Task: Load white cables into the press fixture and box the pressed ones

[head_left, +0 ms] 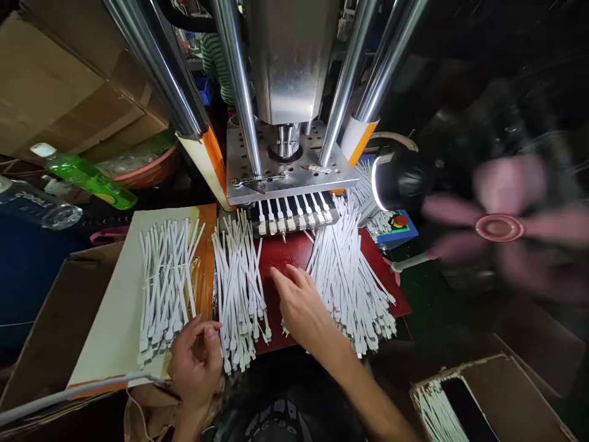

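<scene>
My right hand (304, 307) reaches over the red work surface (288, 255). Its fingers point toward the press, spread slightly, with nothing visible between them. My left hand (197, 359) is loosely curled, thumb near the index finger; nothing shows in it. It rests between a left bundle of short white cables (165, 282) and a middle pile of white cables (239, 288). To the right of my right hand lies a larger pile of white cables (345, 276). Ahead, a row of white connectors (297, 218) sits in a dark fixture under the metal press plate (289, 175).
Steel columns (237, 86) surround the press. On the right are a black lamp (400, 178), a spinning pink fan (499, 227) and a carton (510, 393) holding white cables. Bottles, one a green bottle (89, 178), and cardboard boxes (59, 86) stand left.
</scene>
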Demonstrator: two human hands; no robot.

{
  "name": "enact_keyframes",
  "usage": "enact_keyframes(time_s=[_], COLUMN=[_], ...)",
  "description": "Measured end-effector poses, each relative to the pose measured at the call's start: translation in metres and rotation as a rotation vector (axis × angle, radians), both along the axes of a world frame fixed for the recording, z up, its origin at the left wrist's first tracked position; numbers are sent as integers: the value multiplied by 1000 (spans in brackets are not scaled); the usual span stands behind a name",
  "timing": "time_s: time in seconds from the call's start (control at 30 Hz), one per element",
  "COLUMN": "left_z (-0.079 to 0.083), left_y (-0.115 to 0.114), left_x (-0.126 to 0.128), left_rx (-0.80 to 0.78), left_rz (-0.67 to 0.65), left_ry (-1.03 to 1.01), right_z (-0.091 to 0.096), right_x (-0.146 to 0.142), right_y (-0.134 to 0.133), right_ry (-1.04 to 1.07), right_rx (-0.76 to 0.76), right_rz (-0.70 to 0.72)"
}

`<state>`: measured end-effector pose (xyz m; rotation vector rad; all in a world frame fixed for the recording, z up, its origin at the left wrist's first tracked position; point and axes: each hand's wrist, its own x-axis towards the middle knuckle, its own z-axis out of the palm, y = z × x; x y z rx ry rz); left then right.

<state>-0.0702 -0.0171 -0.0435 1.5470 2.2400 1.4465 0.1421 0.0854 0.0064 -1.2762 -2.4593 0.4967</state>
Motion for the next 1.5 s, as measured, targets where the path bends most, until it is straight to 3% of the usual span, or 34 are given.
enact_keyframes(time_s=[0.1, 0.2, 0.3, 0.5, 0.6, 0.67, 0.77, 0.83, 0.9, 1.0, 1.1, 1.5], left_z=[-4, -6, -6, -3, -8, -14, -20, -20, -19, -15, -13, -6], left_y=[-1, -2, -2, 1, -1, -3, -6, -7, -8, -7, -7, -5], left_x=[-1, -2, -1, 2, 1, -1, -4, -4, -3, -2, -2, 3], left_rx=[15, 20, 31, 86, 82, 66, 47, 53, 56, 35, 22, -26], left_rz=[2, 1, -3, 23, 43, 55, 39, 28, 42, 69, 78, 99], left_ry=[-4, 2, 29, 51, 33, 11, -35, -53, -55, -55, -74, -139], right_z=[-5, -3, 0, -4, 6, 13, 11, -2, -21, -49, -65, -75], right_x=[-11, 5, 16, 4, 29, 65, 128, 162, 185, 197, 199, 203], right_y=[-6, -14, -16, -16, -20, -18, -3, 13, 30, 48, 55, 55], right_ry=[-128, -155, -146, -135, 9, 179, 395, 515, 644, 731, 725, 665], right_rx=[4, -24, -40, 6, -22, -43, 11, 66, 62, -22, -71, -79], right_rz=[51, 122, 141, 125, 142, 37, -392, -709, -886, -947, -980, -974])
